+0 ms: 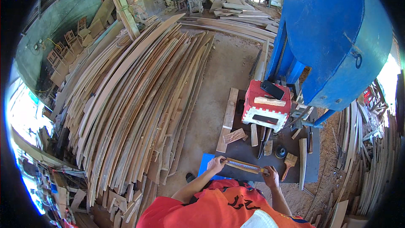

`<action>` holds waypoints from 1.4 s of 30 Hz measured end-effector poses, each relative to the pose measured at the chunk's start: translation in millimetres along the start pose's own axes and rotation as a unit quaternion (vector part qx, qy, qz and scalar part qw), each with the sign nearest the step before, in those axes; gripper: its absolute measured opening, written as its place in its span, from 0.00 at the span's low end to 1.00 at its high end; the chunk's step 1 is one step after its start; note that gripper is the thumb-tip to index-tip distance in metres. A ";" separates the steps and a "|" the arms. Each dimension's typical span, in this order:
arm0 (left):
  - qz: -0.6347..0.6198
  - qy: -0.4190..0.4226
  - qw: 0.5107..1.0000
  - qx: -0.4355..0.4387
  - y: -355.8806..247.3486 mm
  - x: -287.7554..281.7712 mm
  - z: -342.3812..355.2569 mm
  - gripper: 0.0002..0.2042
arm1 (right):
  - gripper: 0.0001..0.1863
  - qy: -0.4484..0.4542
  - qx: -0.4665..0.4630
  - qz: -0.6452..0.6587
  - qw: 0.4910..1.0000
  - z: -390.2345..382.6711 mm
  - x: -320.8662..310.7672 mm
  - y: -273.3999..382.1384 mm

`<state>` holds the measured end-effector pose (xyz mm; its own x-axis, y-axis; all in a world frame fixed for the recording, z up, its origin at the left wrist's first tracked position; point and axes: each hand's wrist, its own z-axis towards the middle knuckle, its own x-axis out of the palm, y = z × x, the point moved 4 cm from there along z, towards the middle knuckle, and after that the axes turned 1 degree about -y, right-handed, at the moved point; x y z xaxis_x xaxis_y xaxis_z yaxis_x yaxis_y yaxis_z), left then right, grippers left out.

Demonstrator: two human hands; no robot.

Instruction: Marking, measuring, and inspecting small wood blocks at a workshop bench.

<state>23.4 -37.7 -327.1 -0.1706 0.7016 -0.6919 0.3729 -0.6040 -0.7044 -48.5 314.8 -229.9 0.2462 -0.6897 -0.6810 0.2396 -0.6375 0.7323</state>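
My left hand (217, 164) is closed on one end of a measuring tape (244, 166), which runs along a narrow wooden strip. My right hand (271, 176) is closed around the other end. Both hands are at the near edge of a dark worktable (249, 177). A paintbrush (289, 163) lies just beyond my right hand, near a round black object (280, 151). Beyond the tape are a carved wooden block (234, 136), a small upright-looking wooden piece (254, 135) and a dark long-bladed tool (262, 147).
A red and white step stool (266, 101) on the table bears a phone (272, 89) and a wood piece. A big blue machine (329, 29) looms at the right. Long boards (139, 101) are stacked on the left. A curved wooden strip (303, 162) lies along the table's right side.
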 end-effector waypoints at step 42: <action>-0.006 0.025 1.000 -0.016 26.2 25.5 31.6 0.13 | 0.17 0.019 -0.016 -0.018 1.000 25.0 -10.8 -2.4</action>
<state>0.1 -47.6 -368.3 -0.1294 0.7267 -0.6747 0.4007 -0.5840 -0.7059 -75.2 315.1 -224.1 0.2714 -0.6522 -0.7078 0.2796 -0.6502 0.7064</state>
